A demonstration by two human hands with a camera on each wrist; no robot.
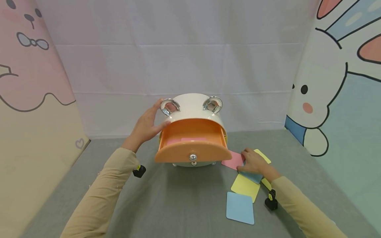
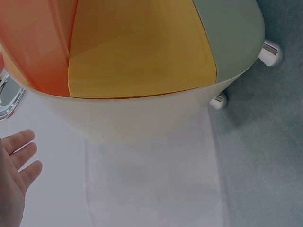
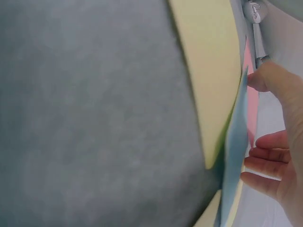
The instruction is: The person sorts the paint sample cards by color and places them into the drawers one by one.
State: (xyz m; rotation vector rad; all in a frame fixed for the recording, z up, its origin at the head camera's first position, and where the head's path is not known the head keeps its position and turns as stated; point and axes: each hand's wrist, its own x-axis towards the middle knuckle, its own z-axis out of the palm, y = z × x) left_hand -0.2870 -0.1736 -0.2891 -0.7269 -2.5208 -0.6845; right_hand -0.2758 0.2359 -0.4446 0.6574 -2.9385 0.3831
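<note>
A rounded white drawer box (image 1: 191,102) with two chrome ring ears stands on the table, its orange top drawer (image 1: 208,152) pulled out. Something pink (image 1: 193,139) lies inside that drawer. Beside the left ear, my left hand (image 1: 146,125) rests against the box's upper side, fingers extended; the left wrist view shows them spread. To the right of the box, my right hand (image 1: 253,162) reaches over loose cards with thumb and fingers apart. It touches a pink card (image 1: 232,160) and a blue card (image 3: 236,137). Yellow cards (image 1: 245,187) lie around and partly beneath them.
Nearest me lies another blue card (image 1: 239,208), overlapping a yellow one. Yellow (image 2: 142,47) and green (image 2: 232,33) sections sit below the orange drawer. A white cloth wall (image 1: 119,72) rises behind the box, with printed panels at both sides.
</note>
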